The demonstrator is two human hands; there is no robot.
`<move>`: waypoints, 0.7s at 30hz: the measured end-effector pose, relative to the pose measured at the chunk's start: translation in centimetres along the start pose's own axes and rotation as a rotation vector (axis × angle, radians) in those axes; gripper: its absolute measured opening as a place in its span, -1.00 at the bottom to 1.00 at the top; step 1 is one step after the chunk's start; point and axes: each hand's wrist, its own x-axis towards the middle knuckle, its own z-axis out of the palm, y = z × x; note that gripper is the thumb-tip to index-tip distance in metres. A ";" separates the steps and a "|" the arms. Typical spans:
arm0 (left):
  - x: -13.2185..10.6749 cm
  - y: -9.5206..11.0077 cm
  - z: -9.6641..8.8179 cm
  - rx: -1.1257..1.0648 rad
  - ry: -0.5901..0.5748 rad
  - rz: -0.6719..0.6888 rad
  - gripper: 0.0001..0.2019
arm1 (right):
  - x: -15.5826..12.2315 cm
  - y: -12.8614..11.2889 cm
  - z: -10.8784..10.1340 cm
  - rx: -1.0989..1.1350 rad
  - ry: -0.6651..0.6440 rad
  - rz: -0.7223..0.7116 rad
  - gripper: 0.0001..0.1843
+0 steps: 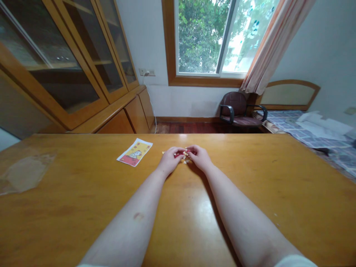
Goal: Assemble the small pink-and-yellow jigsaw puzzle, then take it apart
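Observation:
Both my hands are over the far middle of the wooden table, close together around a small heap of jigsaw puzzle pieces (185, 161). Red, yellow and pale pieces show between the fingers. My left hand (170, 160) curls in from the left, its thumb and fingers closed on red pieces. From the right, my right hand (200, 156) closes over the other side of the heap, fingertips on pieces. How many pieces each hand grips is hidden. Left of my hands lies a picture card (135, 152) with a white spotted animal on yellow and red.
The wooden table (83, 215) spans the view. A clear plastic sheet or bag (25, 172) lies on its left side. Beyond are a glass-door cabinet (91, 48), a window (200, 37), a dark red armchair (238, 109) and a bed (333, 137) with white sheets of material on it.

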 end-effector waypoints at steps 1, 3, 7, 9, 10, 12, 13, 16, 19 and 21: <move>0.0 0.0 0.0 0.002 0.003 0.000 -0.79 | 0.0 0.0 0.0 -0.035 -0.016 -0.003 -0.83; 0.0 0.2 -0.1 0.009 0.009 0.002 -0.79 | 0.0 0.0 0.0 -0.118 -0.056 -0.016 -0.87; 0.0 0.8 -0.2 0.016 0.014 0.011 -0.78 | -0.2 -0.1 0.0 -0.159 -0.056 -0.039 -0.85; 0.0 1.0 -0.3 0.021 0.023 0.015 -0.76 | -0.2 -0.1 0.0 -0.108 -0.051 -0.051 -0.81; 0.0 1.0 -0.3 0.026 0.023 0.018 -0.76 | -0.3 -0.1 0.0 -0.085 -0.055 -0.059 -0.81; 0.0 1.1 -0.2 0.040 0.002 0.022 -0.74 | -0.3 -0.1 0.0 -0.067 -0.073 -0.074 -0.82; 0.0 1.1 -0.2 0.047 -0.013 0.020 -0.73 | -0.3 -0.1 0.0 -0.072 -0.079 -0.077 -0.83; 0.0 1.0 -0.1 0.072 -0.030 -0.019 -0.71 | -0.2 -0.2 0.1 -0.086 -0.070 -0.066 -0.84; 0.1 0.6 -0.1 0.082 0.000 -0.084 -0.75 | 0.0 -0.3 0.0 -0.104 -0.008 -0.032 -0.84; 0.2 0.3 0.0 0.071 0.017 -0.111 -0.79 | 0.1 -0.4 -0.2 -0.128 0.044 -0.015 -0.83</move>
